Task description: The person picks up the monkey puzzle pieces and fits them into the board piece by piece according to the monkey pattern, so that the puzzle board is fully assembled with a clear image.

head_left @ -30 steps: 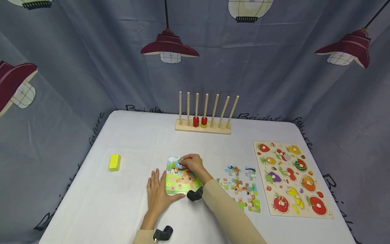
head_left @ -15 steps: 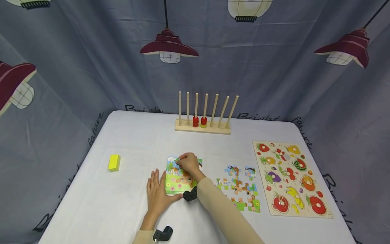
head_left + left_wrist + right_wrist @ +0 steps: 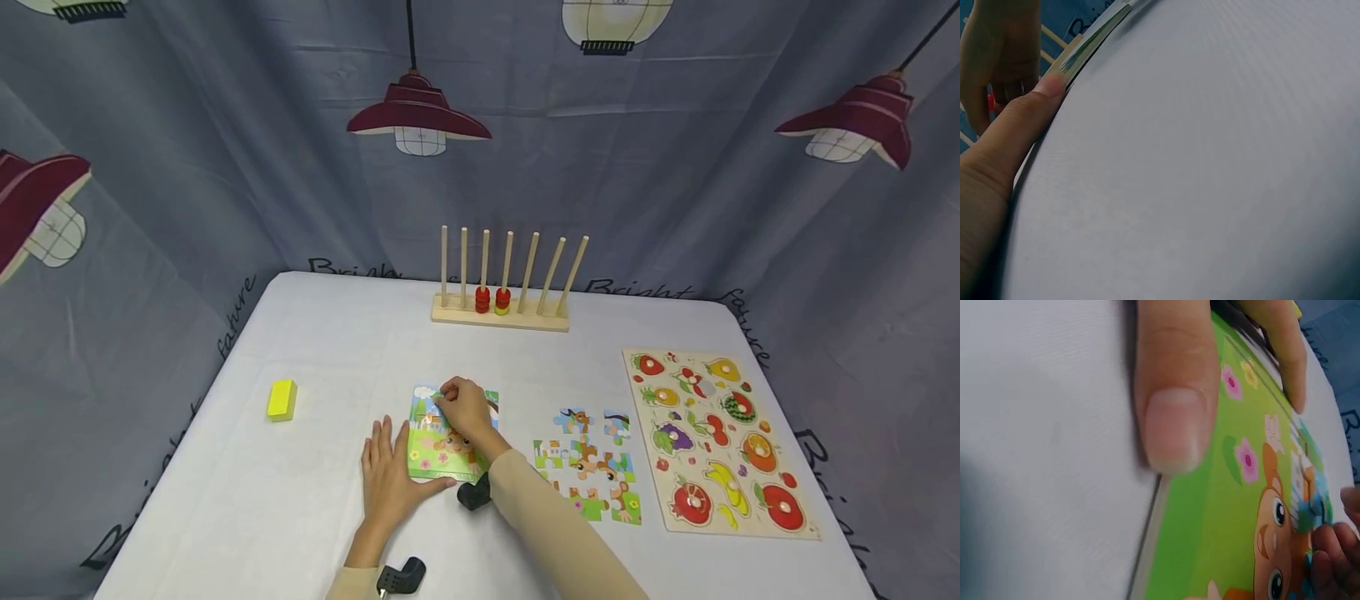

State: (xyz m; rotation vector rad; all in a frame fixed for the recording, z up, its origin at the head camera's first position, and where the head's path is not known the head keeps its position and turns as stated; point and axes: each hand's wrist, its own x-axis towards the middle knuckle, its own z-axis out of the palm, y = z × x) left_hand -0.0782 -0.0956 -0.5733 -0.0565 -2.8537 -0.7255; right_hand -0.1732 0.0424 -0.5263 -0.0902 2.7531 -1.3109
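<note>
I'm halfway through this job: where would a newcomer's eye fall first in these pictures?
Probably on the colourful wooden fruit puzzle board, on the right side of the white table. Next would come the cartoon-animal puzzle near the middle, with bright jigsaw pieces to its right. The yellow block may catch the eye too, alone towards the left.

The table (image 3: 225, 500) had a flat white top with rounded far corners. A wooden peg stand (image 3: 499, 315) rested at the middle of the far edge, its seven pegs pointing upward. A yellow block (image 3: 282, 400) lay on the left side. A picture board (image 3: 429, 454) lay flat near the centre, printed side up. Loose puzzle pieces (image 3: 583, 458) lay flat to its right. A fruit board (image 3: 705, 454) lay flat on the far right.
</note>
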